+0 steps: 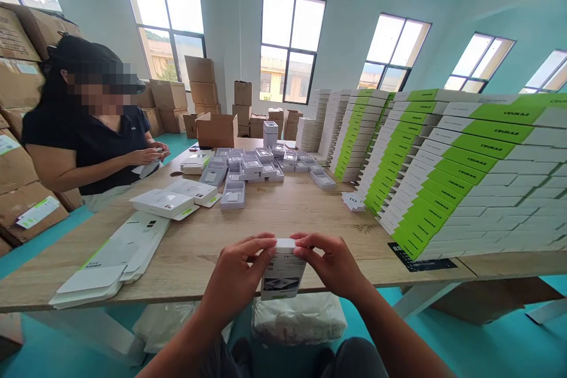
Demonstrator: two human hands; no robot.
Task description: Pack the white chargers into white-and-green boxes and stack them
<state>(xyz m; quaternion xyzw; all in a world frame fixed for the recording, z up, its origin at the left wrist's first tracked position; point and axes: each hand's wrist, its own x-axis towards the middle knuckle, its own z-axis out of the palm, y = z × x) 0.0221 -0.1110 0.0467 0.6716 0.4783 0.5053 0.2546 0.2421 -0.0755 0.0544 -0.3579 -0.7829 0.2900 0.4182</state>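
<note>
Left hand (241, 271) first, and it was pinched narrow on the upper left corner of a small white box (282, 280); right hand (330, 263) had the upper right corner, thumb and fingers close together. Upright between them, that box hung at six o'clock, over the near edge of the wooden table (305, 212); whether it touched the wood, you couldn't tell! Round to ten, a co-worker (80, 142) had both hands on something white, too small to make out. Flat white cartons (128, 245) lay overlapping at eight, white boxes (163, 204) just beyond. Eleven o'clock gave us an open cardboard box (217, 132), then, towards twelve, what a crowd: grey trays (251, 164), some piled on others! Over at three, green-and-white boxes (469, 159) towered in rows, a black sheet (432, 264) poking out below at four.
</note>
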